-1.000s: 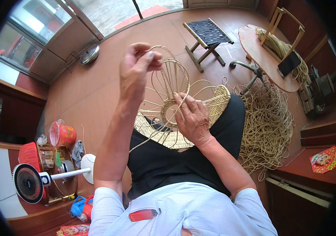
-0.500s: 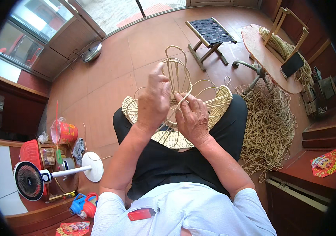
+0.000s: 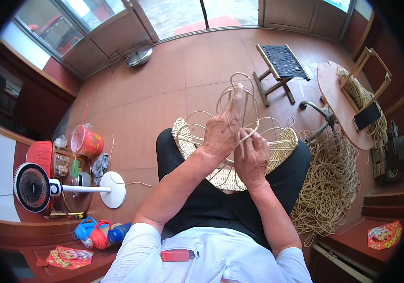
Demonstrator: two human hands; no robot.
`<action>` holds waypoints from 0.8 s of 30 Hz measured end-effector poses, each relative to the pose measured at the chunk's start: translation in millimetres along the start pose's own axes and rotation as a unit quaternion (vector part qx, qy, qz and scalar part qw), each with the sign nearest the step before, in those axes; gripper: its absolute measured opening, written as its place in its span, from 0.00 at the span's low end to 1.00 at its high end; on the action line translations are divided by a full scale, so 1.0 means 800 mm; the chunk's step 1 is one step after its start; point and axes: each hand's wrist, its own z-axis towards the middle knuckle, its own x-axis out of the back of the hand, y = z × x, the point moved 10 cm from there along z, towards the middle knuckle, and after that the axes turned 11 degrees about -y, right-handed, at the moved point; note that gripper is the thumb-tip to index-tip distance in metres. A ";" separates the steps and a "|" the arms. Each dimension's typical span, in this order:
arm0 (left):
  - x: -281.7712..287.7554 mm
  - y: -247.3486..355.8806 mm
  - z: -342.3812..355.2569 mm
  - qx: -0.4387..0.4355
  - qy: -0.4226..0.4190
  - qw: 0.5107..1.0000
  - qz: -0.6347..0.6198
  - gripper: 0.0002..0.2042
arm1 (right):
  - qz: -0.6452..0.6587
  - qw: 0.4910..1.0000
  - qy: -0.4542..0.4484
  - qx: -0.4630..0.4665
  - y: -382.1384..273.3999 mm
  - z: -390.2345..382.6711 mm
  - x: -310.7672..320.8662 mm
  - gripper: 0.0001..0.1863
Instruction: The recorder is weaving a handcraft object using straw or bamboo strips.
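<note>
A straw-coloured woven piece with radiating cord spokes rests across my lap, and cord loops rise from its middle. My left hand is over the left side of the loops, index finger stretched upward along them; its other fingers are partly hidden. My right hand, lower and just to its right, has its fingers closed on a cord crossing the base of the loops. The hands hide much of the piece's centre.
A folding stool stands ahead. A round board with coiled cord and a dark phone is right, above a cord pile. Left are a fan, red bucket and coloured jugs. A lidded pan lies near the door.
My left hand came down rightward from high on the left, then its index finger reached up along the loops. My right hand stayed on the cord. The view shifted, showing more doorway.
</note>
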 end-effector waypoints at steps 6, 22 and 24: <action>0.016 0.000 -0.033 -0.045 0.110 0.990 -0.074 0.36 | 0.003 1.000 -0.001 0.001 0.002 0.002 0.001 0.23; 0.092 -0.103 -0.072 0.112 0.152 0.977 -0.100 0.05 | -0.024 0.997 -0.048 0.057 -0.024 0.011 -0.005 0.27; 0.097 -0.100 -0.038 0.090 0.111 0.986 -0.086 0.04 | -0.034 0.996 -0.065 0.048 -0.024 0.012 -0.006 0.28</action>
